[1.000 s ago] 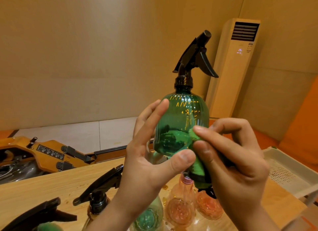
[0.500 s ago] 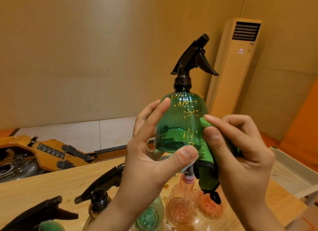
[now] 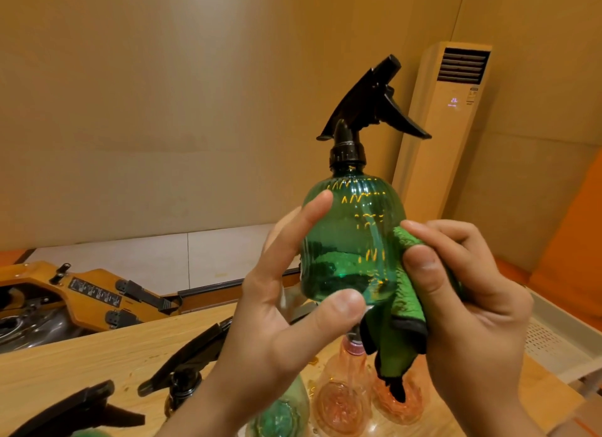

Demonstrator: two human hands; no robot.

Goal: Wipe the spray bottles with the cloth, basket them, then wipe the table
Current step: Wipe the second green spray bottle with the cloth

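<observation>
Hands [image 3: 277, 325] [image 3: 472, 306], bottle [image 3: 351, 241] and cloth [image 3: 405, 335] over wooden table [image 3: 65, 365], tan wall [image 3: 163, 110]

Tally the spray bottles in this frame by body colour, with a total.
Green: 3, the held green bottle, green bottle at bottom centre, bottle at lower-left edge
Pink: 2, left pink bottle, right pink bottle
Colour unclear: 1, black-capped bottle
Total: 6

Wooden table [image 3: 65, 365], black-trigger bottle [image 3: 75, 410] at near left, second black-trigger bottle [image 3: 182, 381] beside it, green bottle [image 3: 280, 417], pink bottle [image 3: 342, 400], orange bottle [image 3: 413, 404] just beside.
</observation>
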